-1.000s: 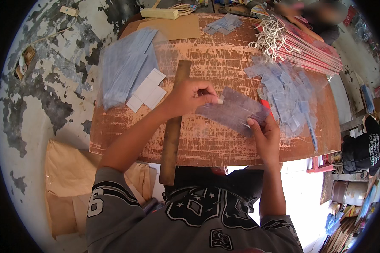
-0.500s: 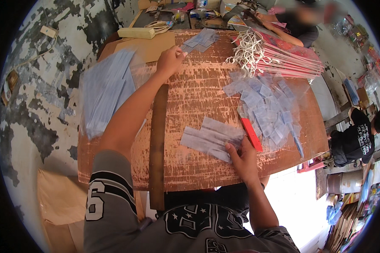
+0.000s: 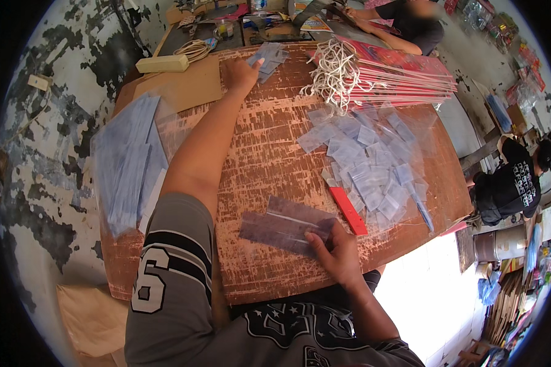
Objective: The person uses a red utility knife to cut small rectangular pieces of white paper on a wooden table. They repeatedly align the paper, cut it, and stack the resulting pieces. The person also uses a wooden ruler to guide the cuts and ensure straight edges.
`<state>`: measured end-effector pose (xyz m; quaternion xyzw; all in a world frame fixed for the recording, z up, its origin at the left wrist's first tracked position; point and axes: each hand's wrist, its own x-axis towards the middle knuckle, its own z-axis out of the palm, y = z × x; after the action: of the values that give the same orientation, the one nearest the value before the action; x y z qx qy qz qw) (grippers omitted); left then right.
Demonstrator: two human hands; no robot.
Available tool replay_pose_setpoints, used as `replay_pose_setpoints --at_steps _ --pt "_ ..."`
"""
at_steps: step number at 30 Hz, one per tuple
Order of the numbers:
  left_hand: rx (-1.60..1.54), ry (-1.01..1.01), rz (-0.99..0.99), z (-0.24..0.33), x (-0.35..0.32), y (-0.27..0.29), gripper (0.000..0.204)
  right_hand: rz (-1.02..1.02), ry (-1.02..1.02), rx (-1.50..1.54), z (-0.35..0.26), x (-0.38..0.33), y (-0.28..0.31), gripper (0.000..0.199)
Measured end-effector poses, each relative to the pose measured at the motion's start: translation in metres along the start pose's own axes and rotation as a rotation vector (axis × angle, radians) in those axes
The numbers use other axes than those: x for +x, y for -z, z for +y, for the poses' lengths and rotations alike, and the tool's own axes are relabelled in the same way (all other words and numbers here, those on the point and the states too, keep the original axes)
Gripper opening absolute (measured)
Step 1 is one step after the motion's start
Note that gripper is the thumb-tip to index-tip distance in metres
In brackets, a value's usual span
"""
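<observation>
My left hand (image 3: 242, 76) reaches to the far side of the table, at the left edge of a small pile of clear plastic pieces (image 3: 274, 61). A bluish plastic piece shows between its thumb and fingers. Nearer to me, my right hand (image 3: 335, 254) grips several clear plastic strips (image 3: 288, 221) by their right end, thumb on top. The strips lie side by side, partly overlapping, low over the wood. Just right of them rests a cutter with a red handle (image 3: 348, 210). A loose heap of cut plastic pieces (image 3: 373, 162) spreads beyond it.
At left lies a stack of long plastic sheets (image 3: 125, 171). Brown cardboard (image 3: 193, 85) and a pale yellow block (image 3: 162, 63) sit far left. Red paper bags (image 3: 404, 79) with white cords are stacked far right. Another person (image 3: 404, 30) sits beyond; a second person (image 3: 511, 183) is at right.
My left hand has reached farther, to the small pile's edge. My right hand has brought the strips slightly nearer to me. The view has shifted, and my left arm now covers most of the long brown strip.
</observation>
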<state>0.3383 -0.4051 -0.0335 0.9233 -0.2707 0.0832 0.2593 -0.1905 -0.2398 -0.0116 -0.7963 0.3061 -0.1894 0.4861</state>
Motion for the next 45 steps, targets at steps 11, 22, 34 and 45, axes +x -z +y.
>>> replay_pose_setpoints --at_steps 11,22,34,45 --pt "0.073 0.092 -0.119 0.026 0.010 0.001 0.093 -0.008 0.062 0.024 0.002 0.001 0.003 0.031" --pt "-0.771 0.136 -0.118 0.008 0.009 0.028 0.042 0.020 0.093 0.038 0.007 -0.001 0.002 0.031" --pt "-1.577 0.165 -0.484 -0.030 -0.162 0.166 0.030 0.063 0.150 0.473 0.027 -0.002 -0.012 0.018" --pt "-1.655 0.264 -0.573 -0.016 -0.391 0.250 0.031 0.263 0.164 0.804 -0.001 0.000 -0.004 0.043"
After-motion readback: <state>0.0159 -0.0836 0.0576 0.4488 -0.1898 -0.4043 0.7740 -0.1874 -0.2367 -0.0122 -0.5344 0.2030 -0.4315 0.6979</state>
